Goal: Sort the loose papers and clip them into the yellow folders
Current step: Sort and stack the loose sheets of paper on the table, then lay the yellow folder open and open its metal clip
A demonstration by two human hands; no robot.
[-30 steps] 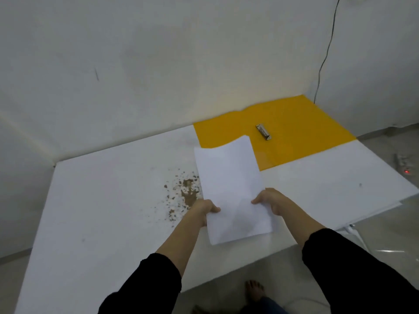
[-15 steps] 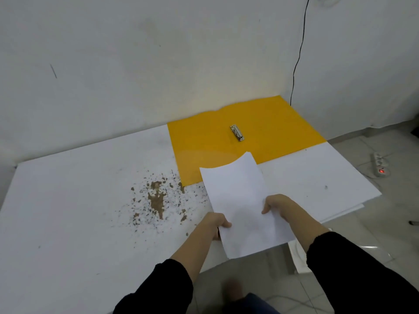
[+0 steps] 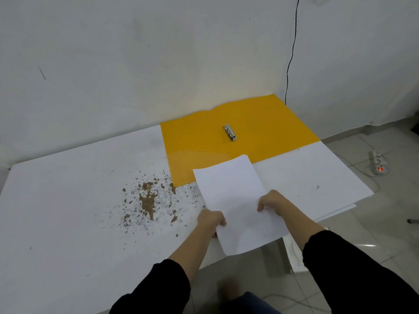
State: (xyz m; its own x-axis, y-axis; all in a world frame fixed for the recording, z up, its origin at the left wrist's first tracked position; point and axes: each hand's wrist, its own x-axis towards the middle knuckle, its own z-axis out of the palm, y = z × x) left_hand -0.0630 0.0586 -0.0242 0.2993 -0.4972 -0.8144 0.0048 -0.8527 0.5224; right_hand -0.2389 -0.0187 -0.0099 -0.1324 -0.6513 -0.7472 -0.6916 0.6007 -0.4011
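Head view, single moment.

- Papers (image 3: 235, 196): a thin stack of white sheets, at least two edges visible at the far corner. It is held over the near edge of the tabletop (image 3: 68, 200), right of centre. Its near end projects past that edge over the floor (image 3: 374, 223). Its far end overlaps the near edge of the yellow folder (image 3: 267, 118) in view. Whether the sheets touch the folder or the tabletop cannot be told.
- Left hand (image 3: 210, 219): fingers curled round the left edge of the papers near the lower corner, gripping.
- Right hand (image 3: 271, 201): fingers curled over the right edge of the papers about mid-length, gripping. Both forearms are bare, with dark sleeves (image 3: 353, 273) above.
- Yellow folder: lies open and flat at the far right corner of the tabletop, its far edge against the wall (image 3: 158, 53).
- Metal clip (image 3: 230, 132): sits at the middle of the folder, along the fold, and holds no sheet.
- Tabletop surface: white, with a brown chipped patch (image 3: 148, 199) and scattered flecks near the centre, just left of the folder's near left corner.
- Surroundings: a black cable (image 3: 291, 53) runs down the wall behind the folder's far right corner. A white power strip (image 3: 378, 163) with a red light lies on the tiled floor beyond the right edge of the tabletop.
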